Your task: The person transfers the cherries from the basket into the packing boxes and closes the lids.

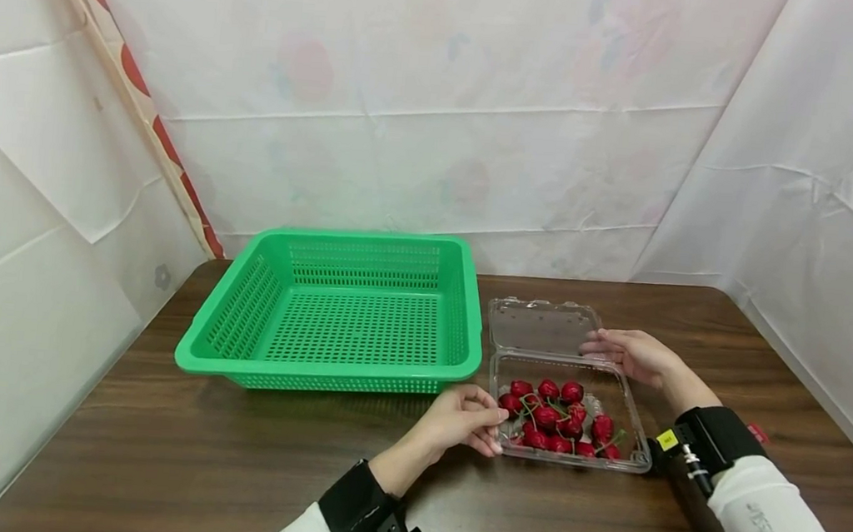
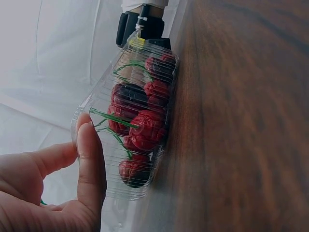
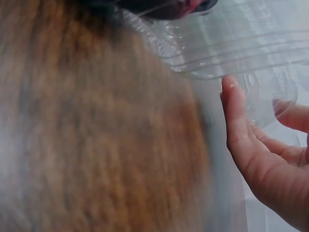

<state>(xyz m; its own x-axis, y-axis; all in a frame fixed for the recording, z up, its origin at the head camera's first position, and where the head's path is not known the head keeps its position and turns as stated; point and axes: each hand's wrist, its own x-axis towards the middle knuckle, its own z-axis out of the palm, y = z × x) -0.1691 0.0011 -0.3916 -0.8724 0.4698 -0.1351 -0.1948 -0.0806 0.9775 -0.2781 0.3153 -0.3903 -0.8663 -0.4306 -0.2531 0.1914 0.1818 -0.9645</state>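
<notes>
An open clear plastic box [image 1: 641, 450] on the table holds several red cherries [image 1: 546, 417] with green stems. Its clear lid [image 1: 538, 329] is folded back on the far side. My left hand [image 1: 465, 419] pinches the box's rim at the near left corner, thumb above and fingers below. In the left wrist view the cherries [image 2: 147, 130] show through the ribbed wall, beside the left hand [image 2: 72, 183]. At the far right corner my right hand [image 1: 633, 355] holds the lid's edge near the hinge; the right wrist view shows fingertips [image 3: 231, 89] at the clear plastic.
A green slotted plastic basket [image 1: 327, 378] stands left of the box, with bare slats inside. Brown wood-grain table [image 1: 230, 468] lies beneath everything. White sheets [image 1: 438, 117] hang behind it and along both sides.
</notes>
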